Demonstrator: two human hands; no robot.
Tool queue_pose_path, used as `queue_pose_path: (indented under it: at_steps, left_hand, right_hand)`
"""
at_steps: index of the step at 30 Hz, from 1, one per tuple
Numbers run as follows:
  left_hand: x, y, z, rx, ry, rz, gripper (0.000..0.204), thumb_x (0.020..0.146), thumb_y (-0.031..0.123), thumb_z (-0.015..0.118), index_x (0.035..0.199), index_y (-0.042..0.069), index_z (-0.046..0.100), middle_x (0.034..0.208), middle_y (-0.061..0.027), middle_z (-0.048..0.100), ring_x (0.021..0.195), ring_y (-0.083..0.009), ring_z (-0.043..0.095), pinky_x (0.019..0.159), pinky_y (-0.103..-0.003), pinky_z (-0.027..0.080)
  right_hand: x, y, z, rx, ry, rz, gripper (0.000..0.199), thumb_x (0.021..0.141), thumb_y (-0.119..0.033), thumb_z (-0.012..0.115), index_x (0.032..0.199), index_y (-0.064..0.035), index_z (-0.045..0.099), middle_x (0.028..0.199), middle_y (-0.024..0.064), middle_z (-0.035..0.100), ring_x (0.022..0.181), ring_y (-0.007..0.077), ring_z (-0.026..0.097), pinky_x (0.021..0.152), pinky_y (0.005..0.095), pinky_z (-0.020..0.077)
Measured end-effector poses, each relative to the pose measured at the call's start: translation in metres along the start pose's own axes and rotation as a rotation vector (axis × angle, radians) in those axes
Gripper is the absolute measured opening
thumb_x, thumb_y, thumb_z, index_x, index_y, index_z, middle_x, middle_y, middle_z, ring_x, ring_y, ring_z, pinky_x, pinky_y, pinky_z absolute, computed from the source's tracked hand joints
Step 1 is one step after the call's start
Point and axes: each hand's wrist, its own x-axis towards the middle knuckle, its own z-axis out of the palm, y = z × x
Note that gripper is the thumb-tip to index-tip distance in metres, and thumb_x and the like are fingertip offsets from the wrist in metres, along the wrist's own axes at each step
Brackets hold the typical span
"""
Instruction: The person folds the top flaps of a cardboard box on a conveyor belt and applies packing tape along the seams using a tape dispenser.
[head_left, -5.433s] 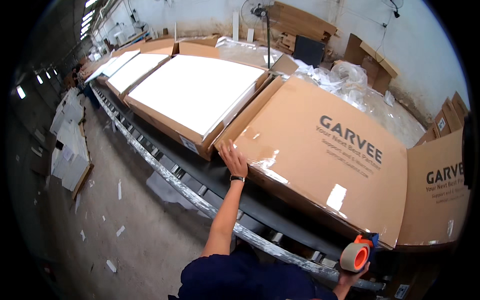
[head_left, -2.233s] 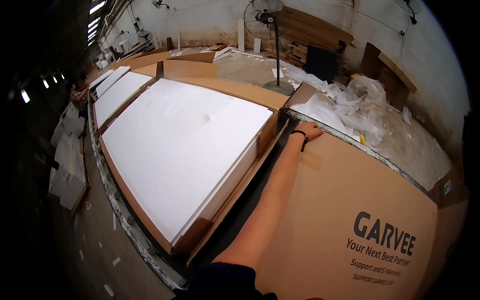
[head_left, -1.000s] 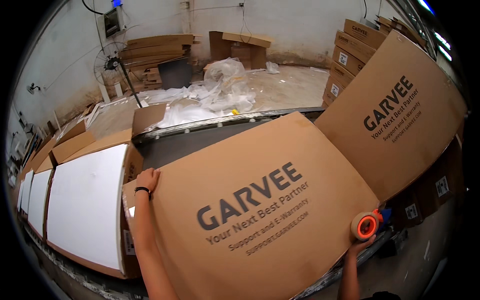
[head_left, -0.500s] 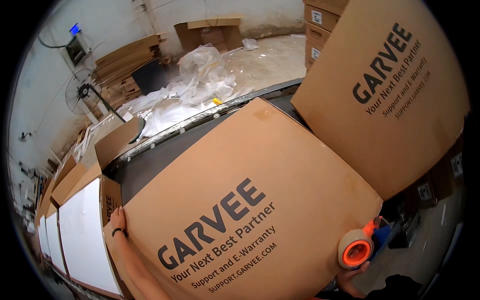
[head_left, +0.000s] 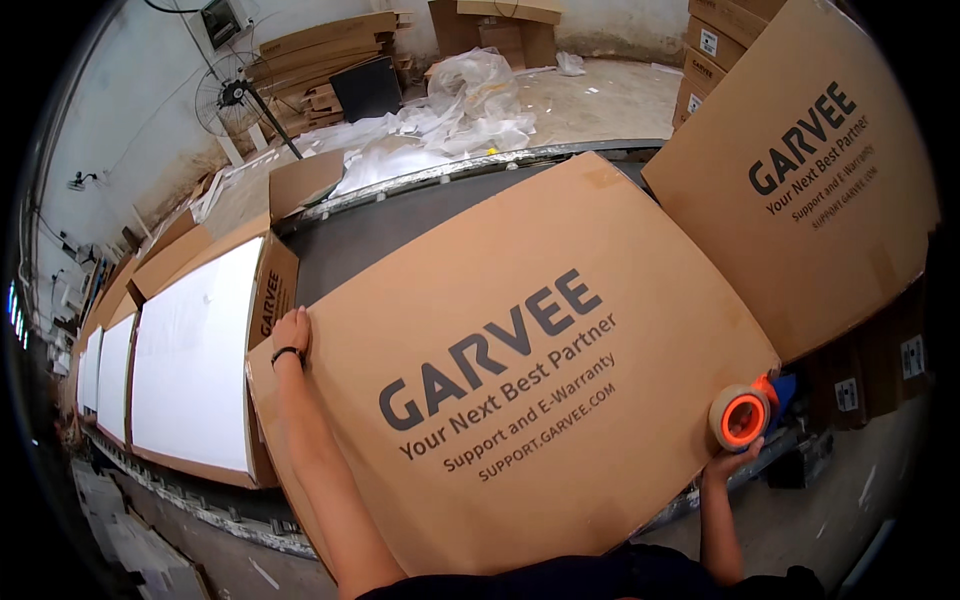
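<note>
A large brown cardboard box (head_left: 560, 400) with dark print on top lies tilted in front of me. My left hand (head_left: 292, 335) grips its left edge near the far corner, fingers bent over the edge; a dark band circles the wrist. At the box's right edge my right hand (head_left: 733, 460) holds a tape dispenser (head_left: 770, 388), orange and blue, loaded with a roll of tan tape (head_left: 722, 420). The palm is under the roll, and part of the fingers is hidden behind it.
The box rests over a dark conveyor belt (head_left: 350, 250). To its left stand open cartons with white panels (head_left: 195, 355). Another large box (head_left: 800, 230) leans at the right, near stacked cartons (head_left: 715, 45). Plastic wrap (head_left: 475, 90) and a fan (head_left: 232, 93) are beyond the conveyor.
The view has shifted, so the scene sits further right and the lower-left floor shows. My left hand stays at the box's left edge, and my right still holds the tape dispenser.
</note>
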Motion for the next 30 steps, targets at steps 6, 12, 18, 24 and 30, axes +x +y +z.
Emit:
queue_pose_path:
  at_steps: [6, 12, 18, 24, 30]
  left_hand:
    - [-0.003, -0.020, 0.002, -0.007, 0.129, 0.048, 0.046, 0.091, 0.038, 0.033, 0.100, 0.002, 0.061, 0.106, -0.0221, 0.059, 0.099, -0.0403, 0.052, 0.088, -0.047, 0.039]
    - [-0.020, -0.001, -0.001, -0.002, 0.140, -0.006, 0.045, 0.092, 0.039, 0.034, 0.092, 0.003, 0.061, 0.099, -0.0190, 0.061, 0.097, -0.0381, 0.052, 0.087, -0.046, 0.038]
    - [-0.019, -0.004, -0.005, 0.037, 0.182, 0.032, 0.053, 0.091, 0.046, 0.036, 0.082, 0.002, 0.063, 0.086, -0.0191, 0.063, 0.086, -0.0374, 0.057, 0.081, -0.046, 0.043]
    - [-0.012, -0.004, -0.006, 0.061, 0.061, -0.096, 0.065, 0.090, 0.055, 0.027, 0.096, 0.004, 0.066, 0.097, -0.0210, 0.063, 0.094, -0.0375, 0.058, 0.083, -0.044, 0.044]
    - [-0.016, -0.010, 0.005, -0.022, 0.102, -0.016, 0.063, 0.091, 0.052, 0.026, 0.103, 0.002, 0.063, 0.104, -0.0225, 0.060, 0.099, -0.0392, 0.055, 0.086, -0.046, 0.042]
  right_hand:
    - [0.004, -0.004, 0.041, 0.000, -0.002, -0.008, 0.062, 0.091, -0.053, 0.029, 0.129, -0.0055, 0.040, 0.134, 0.0081, 0.038, 0.123, 0.0220, 0.037, 0.105, 0.0358, 0.0243]
    - [0.008, 0.002, 0.021, -0.001, -0.042, -0.020, 0.067, 0.089, -0.057, 0.027, 0.129, -0.0044, 0.039, 0.133, 0.0091, 0.039, 0.122, 0.0237, 0.037, 0.105, 0.0387, 0.0256]
    - [-0.002, -0.002, 0.014, -0.126, 0.059, -0.101, 0.068, 0.089, -0.057, 0.025, 0.130, -0.0037, 0.039, 0.134, 0.0105, 0.038, 0.123, 0.0244, 0.036, 0.104, 0.0399, 0.0275]
    - [0.005, 0.001, 0.021, -0.064, -0.076, -0.133, 0.057, 0.092, -0.050, 0.025, 0.121, -0.0059, 0.045, 0.124, 0.0064, 0.046, 0.114, 0.0203, 0.044, 0.099, 0.0366, 0.0338]
    - [0.035, 0.018, 0.024, -0.076, -0.085, -0.173, 0.057, 0.092, -0.052, 0.034, 0.121, -0.0047, 0.045, 0.121, 0.0059, 0.047, 0.114, 0.0179, 0.044, 0.100, 0.0341, 0.0313]
